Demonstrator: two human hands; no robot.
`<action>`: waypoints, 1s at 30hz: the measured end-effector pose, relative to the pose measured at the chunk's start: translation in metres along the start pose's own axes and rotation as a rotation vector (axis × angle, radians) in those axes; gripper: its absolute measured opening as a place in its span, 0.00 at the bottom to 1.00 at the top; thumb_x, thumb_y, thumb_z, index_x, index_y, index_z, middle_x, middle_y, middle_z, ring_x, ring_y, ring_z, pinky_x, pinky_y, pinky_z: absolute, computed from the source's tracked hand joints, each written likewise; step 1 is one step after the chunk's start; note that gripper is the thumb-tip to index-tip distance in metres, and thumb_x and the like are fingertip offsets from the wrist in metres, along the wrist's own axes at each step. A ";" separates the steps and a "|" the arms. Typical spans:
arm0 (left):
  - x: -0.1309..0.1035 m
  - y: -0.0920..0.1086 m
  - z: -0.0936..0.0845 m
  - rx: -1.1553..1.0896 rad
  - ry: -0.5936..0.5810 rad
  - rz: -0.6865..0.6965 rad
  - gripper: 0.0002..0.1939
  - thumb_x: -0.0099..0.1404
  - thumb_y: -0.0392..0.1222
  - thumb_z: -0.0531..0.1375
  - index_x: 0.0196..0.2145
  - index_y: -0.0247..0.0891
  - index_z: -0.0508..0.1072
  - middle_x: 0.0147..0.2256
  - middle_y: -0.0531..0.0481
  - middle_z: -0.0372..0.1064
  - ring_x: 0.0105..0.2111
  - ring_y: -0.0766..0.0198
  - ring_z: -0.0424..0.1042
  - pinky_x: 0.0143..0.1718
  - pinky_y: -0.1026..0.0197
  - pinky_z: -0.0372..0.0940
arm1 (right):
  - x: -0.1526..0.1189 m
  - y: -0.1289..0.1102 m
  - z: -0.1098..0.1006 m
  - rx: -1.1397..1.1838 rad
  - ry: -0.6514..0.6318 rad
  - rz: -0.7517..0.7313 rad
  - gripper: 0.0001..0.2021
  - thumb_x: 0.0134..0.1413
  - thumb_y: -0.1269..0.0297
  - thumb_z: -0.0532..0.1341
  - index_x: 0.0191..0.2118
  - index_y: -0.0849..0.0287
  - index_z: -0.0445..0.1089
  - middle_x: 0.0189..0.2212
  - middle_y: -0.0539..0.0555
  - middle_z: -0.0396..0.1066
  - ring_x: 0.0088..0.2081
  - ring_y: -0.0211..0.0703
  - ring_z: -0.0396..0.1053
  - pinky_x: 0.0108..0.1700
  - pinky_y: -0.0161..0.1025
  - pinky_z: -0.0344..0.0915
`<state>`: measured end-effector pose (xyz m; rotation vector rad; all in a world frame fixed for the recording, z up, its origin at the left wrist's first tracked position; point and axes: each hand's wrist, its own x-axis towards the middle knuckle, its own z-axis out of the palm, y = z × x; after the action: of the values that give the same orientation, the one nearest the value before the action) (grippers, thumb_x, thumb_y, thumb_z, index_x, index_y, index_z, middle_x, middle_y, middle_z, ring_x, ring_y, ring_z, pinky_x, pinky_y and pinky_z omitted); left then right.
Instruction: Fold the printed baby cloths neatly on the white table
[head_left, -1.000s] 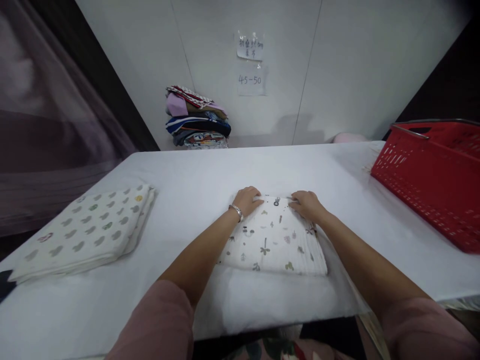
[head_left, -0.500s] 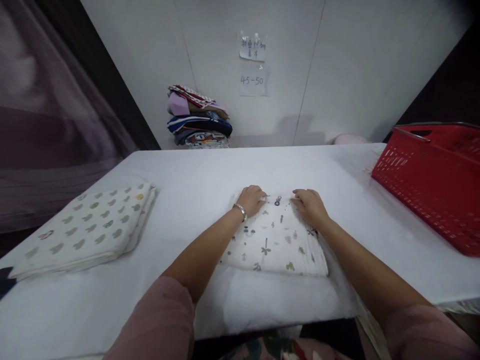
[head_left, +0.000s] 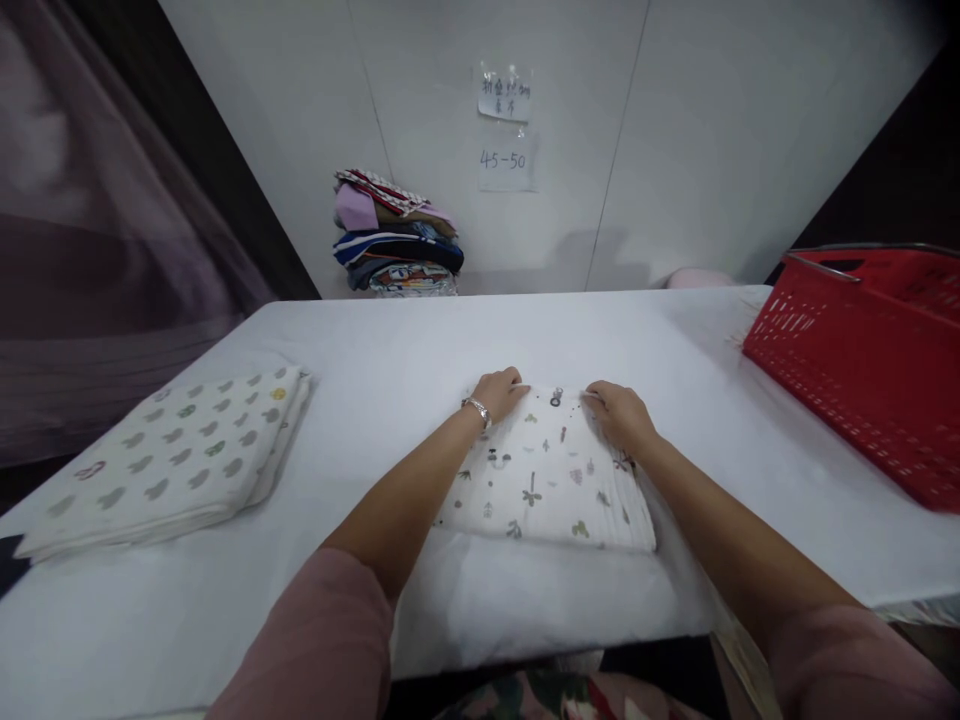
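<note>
A white cloth with small printed plants and animals (head_left: 555,480) lies folded in front of me on the white table. At its far left part, my left hand (head_left: 501,394), with a silver bracelet at the wrist, pinches the far edge. My right hand (head_left: 619,412) grips the same edge farther right, fingers curled over it. Both palms hide the cloth's far corners. Away to the left lies another folded white cloth with grey mushroom-like prints (head_left: 180,450), untouched by either hand.
A red plastic basket (head_left: 862,370) with a metal handle stands at the table's right side. Behind the far edge rises a stack of folded fabrics (head_left: 397,235) against the wall. Handwritten paper signs (head_left: 508,160) hang there. The white table (head_left: 360,400) stretches around the cloths.
My left hand has shifted slightly left and away from me along the cloth's far edge. My right hand has barely moved and keeps its grip.
</note>
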<state>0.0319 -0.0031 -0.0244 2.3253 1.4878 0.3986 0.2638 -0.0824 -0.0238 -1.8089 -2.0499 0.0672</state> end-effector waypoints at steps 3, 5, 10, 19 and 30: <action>0.002 0.002 0.011 0.005 0.048 -0.070 0.10 0.66 0.48 0.50 0.35 0.42 0.67 0.33 0.51 0.71 0.34 0.61 0.69 0.38 0.59 0.61 | 0.002 0.005 0.011 -0.012 -0.014 0.012 0.13 0.59 0.65 0.49 0.38 0.59 0.70 0.39 0.58 0.72 0.41 0.50 0.67 0.42 0.42 0.59; 0.002 0.003 0.018 0.039 0.087 -0.080 0.09 0.66 0.46 0.51 0.33 0.41 0.66 0.33 0.50 0.72 0.35 0.60 0.70 0.41 0.58 0.60 | 0.003 0.008 0.017 -0.036 -0.018 0.015 0.13 0.59 0.65 0.48 0.37 0.60 0.70 0.38 0.59 0.72 0.42 0.51 0.66 0.43 0.43 0.59; 0.001 0.005 0.023 0.058 0.110 -0.091 0.09 0.67 0.46 0.51 0.33 0.41 0.66 0.34 0.49 0.72 0.37 0.59 0.70 0.43 0.56 0.60 | 0.001 0.004 0.017 -0.142 -0.048 0.023 0.13 0.61 0.66 0.48 0.39 0.59 0.70 0.40 0.59 0.71 0.45 0.52 0.65 0.48 0.47 0.58; 0.003 0.002 0.024 0.037 0.124 -0.080 0.08 0.66 0.46 0.52 0.35 0.42 0.68 0.34 0.50 0.73 0.37 0.59 0.71 0.44 0.56 0.60 | -0.012 -0.055 0.018 -0.087 -0.164 -0.182 0.27 0.62 0.55 0.48 0.63 0.62 0.52 0.65 0.60 0.47 0.65 0.52 0.40 0.63 0.54 0.37; 0.016 0.008 0.023 0.030 0.083 -0.212 0.09 0.65 0.43 0.51 0.36 0.42 0.70 0.36 0.48 0.74 0.39 0.57 0.71 0.45 0.54 0.60 | -0.007 -0.034 0.047 -0.099 -0.249 -0.162 0.32 0.62 0.46 0.42 0.65 0.60 0.49 0.66 0.57 0.43 0.66 0.49 0.38 0.63 0.54 0.36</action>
<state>0.0546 0.0047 -0.0412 2.1675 1.7704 0.4219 0.2166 -0.0837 -0.0582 -1.7594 -2.4053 0.1545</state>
